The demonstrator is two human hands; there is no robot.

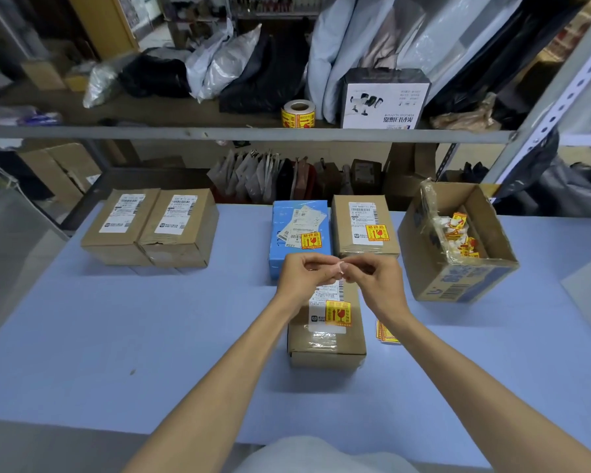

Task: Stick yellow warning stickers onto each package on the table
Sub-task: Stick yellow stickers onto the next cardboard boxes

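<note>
My left hand (302, 273) and my right hand (372, 276) meet above a brown package (326, 346) and pinch a small pale scrap of sticker backing (341, 269) between their fingertips. That package carries a yellow warning sticker (337, 313) on its label. The blue package (301, 230) and the brown package (364, 225) behind it each show a yellow sticker too. Two brown packages (118, 227) (180, 228) at the far left bear only white labels. A strip of yellow stickers (386, 336) lies on the table under my right wrist.
An open cardboard box (458, 278) at the right holds crumpled sticker backings. A roll of yellow stickers (298, 114) stands on the metal shelf (219, 133) behind the blue table (116, 336). Bags and a white product box fill the shelf.
</note>
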